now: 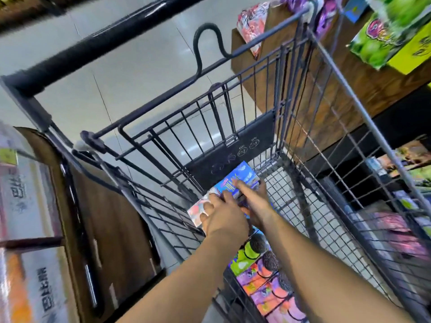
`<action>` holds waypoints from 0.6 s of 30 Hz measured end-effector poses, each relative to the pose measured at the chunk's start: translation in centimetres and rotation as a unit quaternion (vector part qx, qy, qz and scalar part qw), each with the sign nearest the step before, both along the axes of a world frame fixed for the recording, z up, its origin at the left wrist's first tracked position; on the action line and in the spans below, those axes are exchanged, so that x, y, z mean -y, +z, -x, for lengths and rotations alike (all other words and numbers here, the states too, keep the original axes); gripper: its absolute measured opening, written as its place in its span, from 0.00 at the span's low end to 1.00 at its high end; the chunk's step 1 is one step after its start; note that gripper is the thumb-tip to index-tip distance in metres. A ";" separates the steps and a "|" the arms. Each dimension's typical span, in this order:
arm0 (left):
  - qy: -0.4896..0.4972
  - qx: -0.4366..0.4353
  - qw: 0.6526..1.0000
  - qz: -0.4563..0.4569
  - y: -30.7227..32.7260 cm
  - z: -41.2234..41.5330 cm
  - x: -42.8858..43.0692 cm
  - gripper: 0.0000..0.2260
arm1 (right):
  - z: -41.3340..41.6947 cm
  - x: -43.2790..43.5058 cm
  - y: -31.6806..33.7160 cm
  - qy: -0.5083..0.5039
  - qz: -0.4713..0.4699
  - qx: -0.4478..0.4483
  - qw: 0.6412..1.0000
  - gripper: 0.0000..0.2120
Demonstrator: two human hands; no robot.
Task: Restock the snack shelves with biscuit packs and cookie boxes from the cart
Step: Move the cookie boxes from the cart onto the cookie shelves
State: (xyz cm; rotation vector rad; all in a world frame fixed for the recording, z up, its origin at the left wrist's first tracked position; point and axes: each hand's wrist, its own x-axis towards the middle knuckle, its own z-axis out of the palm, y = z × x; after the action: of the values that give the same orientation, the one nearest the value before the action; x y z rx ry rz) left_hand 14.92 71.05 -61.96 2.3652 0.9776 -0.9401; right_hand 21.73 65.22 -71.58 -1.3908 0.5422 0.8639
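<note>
- The left hand [224, 214] reaches down into the cart with its fingers curled over a white and pink snack pack [197, 212], gripping it.
- The right hand [255, 198] clasps a blue cardboard cookie box [235, 177]. Its forefinger lies straight along the printed top and the other fingers wrap the far edge.
- The box and the pack lie touching, end to end. Motion blur hides whether they are separate items.
- Both are at the handle end of the dark grey wire shopping cart [345, 73], near its left wall and just in front of the black plastic seat flap [233, 152].
- Under the forearms, a row of purple and green sandwich-cookie packs [263, 271] stands along the cart's near left corner.
- The mesh floor of the basket is bare toward the right wall.
- The black padded push bar [93, 40] crosses the upper left.
- Pale grey glossy floor tiles [144, 66] show beyond and beneath the cart.
- To the right is a brown wooden shelf unit [349, 94]. It carries green snack bags [382, 43], a yellow box [412, 57] and purple packs [326, 12].
- A red and white bag [251, 26] hangs at that unit's end.
- To the left, a dark wooden shelf end panel [109, 217] stands beside blurred pale boxes [25, 206].
</note>
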 end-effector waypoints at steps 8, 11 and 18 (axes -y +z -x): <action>0.248 0.216 0.881 0.340 2.3 -2.5 4.6 0.10 | -2.3 16.8 7.6 0.129 -0.012 0.004 0.992 0.38; 0.187 0.192 0.847 0.460 4.6 -3.2 8.9 0.19 | -1.9 22.3 11.8 0.175 -0.083 -0.018 0.981 0.20; 0.106 0.126 0.819 0.550 14.2 -2.1 20.8 0.08 | 2.5 34.4 22.5 0.200 -0.066 -0.006 0.978 0.11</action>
State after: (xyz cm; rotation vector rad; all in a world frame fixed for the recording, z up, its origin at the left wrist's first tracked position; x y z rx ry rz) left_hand 17.07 50.21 -47.73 1.3002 0.3673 -0.7531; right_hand 19.27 30.84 -49.08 -1.3944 0.2087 1.2084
